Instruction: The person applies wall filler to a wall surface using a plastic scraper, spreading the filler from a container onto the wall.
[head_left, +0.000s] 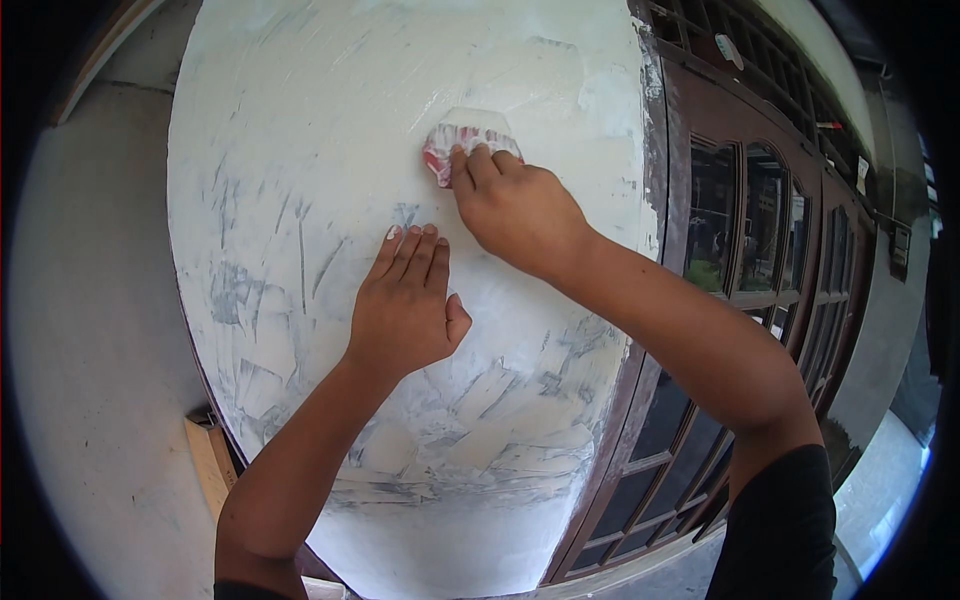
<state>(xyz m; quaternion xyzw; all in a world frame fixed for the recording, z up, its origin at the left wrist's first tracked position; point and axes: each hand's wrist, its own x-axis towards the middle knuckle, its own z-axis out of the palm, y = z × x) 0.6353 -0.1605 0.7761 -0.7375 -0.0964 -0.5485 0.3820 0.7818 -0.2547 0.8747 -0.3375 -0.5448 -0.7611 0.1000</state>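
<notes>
A white-coated wall panel (330, 130) fills the middle of the view, with grey streaks and patchy strokes across its lower half. My right hand (515, 205) grips a red, white-smeared scraper (440, 160) and presses it to the upper part of that surface. The scraper's pale blade edge points upward; its lower part is hidden behind my fingers. Lower and to the left, my left hand (405, 300) lies against the surface, fingers stretched upward and thumb out to the side. A dab of white sits on one of its fingertips.
On the right stand brown wooden doors (675, 200) with glass panes, their frame bordering the coated surface. A plain grey wall (110, 300) is at the left. Low on the left leans a wooden board (208, 455). A small white object (728, 50) sits above the door.
</notes>
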